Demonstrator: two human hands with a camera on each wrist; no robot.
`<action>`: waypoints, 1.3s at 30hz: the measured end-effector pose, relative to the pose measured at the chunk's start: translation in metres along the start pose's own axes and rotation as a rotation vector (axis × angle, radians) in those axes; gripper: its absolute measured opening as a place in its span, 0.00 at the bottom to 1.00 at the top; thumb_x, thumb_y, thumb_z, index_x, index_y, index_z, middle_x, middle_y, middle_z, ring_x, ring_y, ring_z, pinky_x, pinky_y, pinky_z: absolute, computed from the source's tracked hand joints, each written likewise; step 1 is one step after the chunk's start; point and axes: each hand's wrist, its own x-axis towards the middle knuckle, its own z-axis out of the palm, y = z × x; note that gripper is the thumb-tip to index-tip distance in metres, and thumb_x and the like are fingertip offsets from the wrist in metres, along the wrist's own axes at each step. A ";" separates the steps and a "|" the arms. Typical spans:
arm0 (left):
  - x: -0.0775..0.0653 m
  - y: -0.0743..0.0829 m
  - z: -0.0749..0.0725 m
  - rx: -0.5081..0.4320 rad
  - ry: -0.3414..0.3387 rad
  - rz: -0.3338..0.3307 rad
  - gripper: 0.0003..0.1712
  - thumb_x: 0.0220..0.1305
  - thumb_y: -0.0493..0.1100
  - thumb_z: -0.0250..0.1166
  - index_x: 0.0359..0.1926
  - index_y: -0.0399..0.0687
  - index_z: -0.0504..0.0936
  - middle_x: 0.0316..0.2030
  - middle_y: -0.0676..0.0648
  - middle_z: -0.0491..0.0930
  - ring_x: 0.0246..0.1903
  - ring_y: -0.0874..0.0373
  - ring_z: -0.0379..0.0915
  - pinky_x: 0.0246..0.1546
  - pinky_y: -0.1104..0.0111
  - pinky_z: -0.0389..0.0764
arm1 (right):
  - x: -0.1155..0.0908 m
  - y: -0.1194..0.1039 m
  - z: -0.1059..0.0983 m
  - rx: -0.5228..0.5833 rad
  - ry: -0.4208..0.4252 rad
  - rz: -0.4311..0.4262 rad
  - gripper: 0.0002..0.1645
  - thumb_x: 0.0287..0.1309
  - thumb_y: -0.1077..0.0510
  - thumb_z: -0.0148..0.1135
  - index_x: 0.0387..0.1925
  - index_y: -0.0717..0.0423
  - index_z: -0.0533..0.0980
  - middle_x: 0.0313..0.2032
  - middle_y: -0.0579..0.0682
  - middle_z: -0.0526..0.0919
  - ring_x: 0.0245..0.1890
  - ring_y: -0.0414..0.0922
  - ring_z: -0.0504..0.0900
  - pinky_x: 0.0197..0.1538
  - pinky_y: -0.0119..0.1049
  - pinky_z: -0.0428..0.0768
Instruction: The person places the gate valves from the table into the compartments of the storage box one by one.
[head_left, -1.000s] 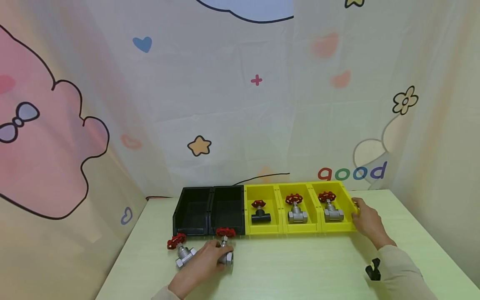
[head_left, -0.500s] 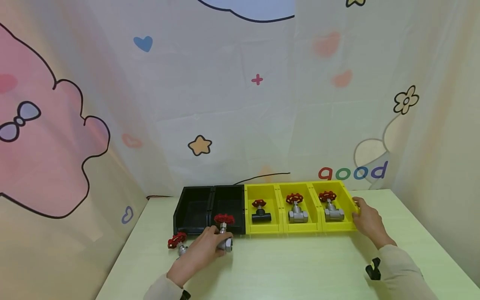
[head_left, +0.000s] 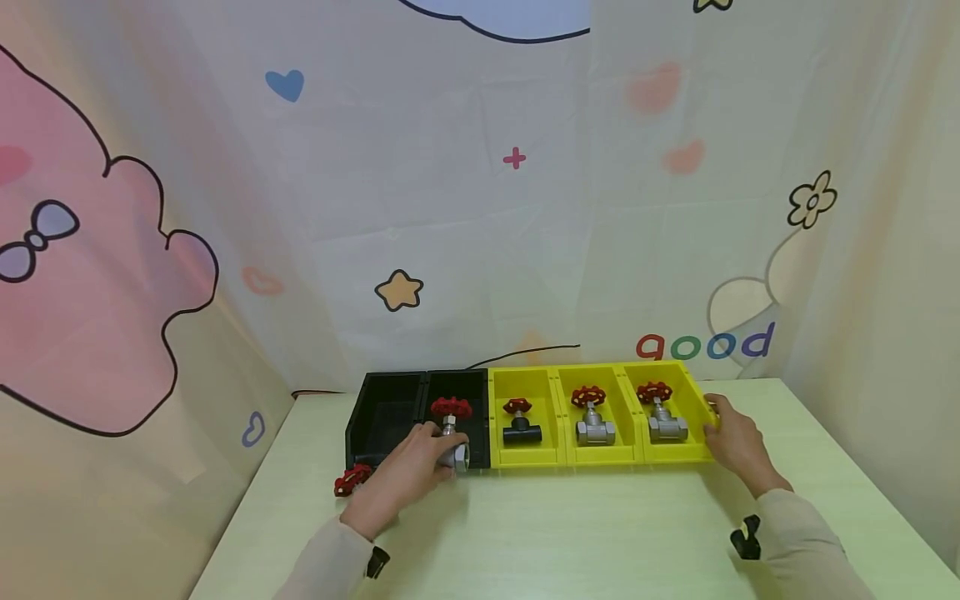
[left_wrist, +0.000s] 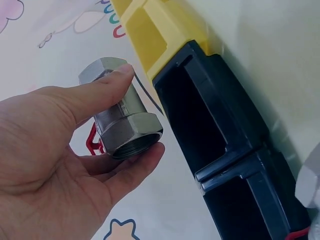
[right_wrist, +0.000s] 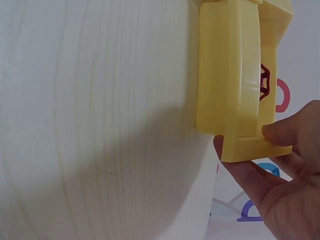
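My left hand (head_left: 408,475) holds a silver gate valve (left_wrist: 120,112) with a red handwheel. Thumb and fingers pinch its hex-ended body, tilted above the front of the right-hand black bin (head_left: 481,400). A second silver valve lies on the table in front of the left black bin (head_left: 363,408); its red handwheel (head_left: 352,481) shows, and my left hand hides most of its body. At the right end of the row, my right hand (head_left: 738,442) grips the side wall of the last yellow bin (right_wrist: 240,70), thumb inside and fingers outside.
Three yellow bins continue the row from the black ones. The first holds a black-bodied valve (head_left: 522,431) with a red handwheel; the other two each hold a silver valve (head_left: 596,430). A printed curtain (head_left: 450,208) hangs behind the pale table (head_left: 585,533).
My left hand has lifted the valve off the table and carried it forward, from in front of the right-hand black bin to over it. The right hand has stayed on the yellow bin.
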 end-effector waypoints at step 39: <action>0.065 -0.024 0.014 -0.088 0.006 -0.088 0.30 0.58 0.43 0.71 0.63 0.56 0.76 0.49 0.43 0.75 0.44 0.54 0.67 0.47 0.60 0.79 | 0.000 -0.001 0.000 -0.010 0.018 -0.017 0.34 0.66 0.64 0.51 0.69 0.69 0.53 0.64 0.77 0.63 0.55 0.71 0.71 0.56 0.67 0.72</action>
